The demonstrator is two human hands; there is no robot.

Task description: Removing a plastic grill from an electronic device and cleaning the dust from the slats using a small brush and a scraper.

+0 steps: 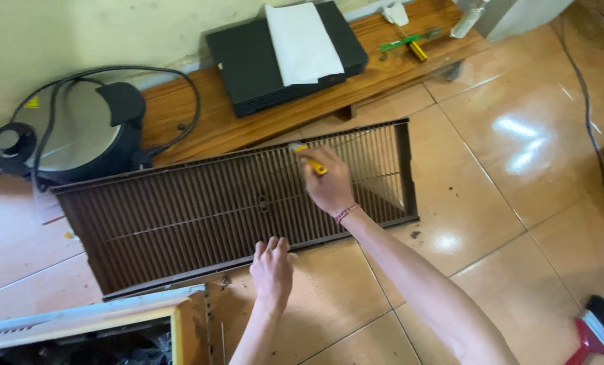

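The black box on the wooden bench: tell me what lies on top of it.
A white sheet of paper lies across the black box, reaching past its back edge. The part of the lid under the sheet is hidden. Nothing else rests on it.

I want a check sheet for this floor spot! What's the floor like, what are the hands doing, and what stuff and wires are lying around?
Surface: tan glossy floor tiles, glare spots, small dark bits near the grille.
Job's things: long brown slatted grille lying flat on the floor; yellow-handled tool set against its slats.
Clutter: black flat stack with a white sheet on a low wooden bench; small tools at the bench's far end; red-handled brush at the lower right.
Grips: right hand closed on the tool; left hand pressing the grille's near edge.
Cables: black cord looped around a round grey appliance; thin cable along the right.
Surroundings: pale wall behind the bench.
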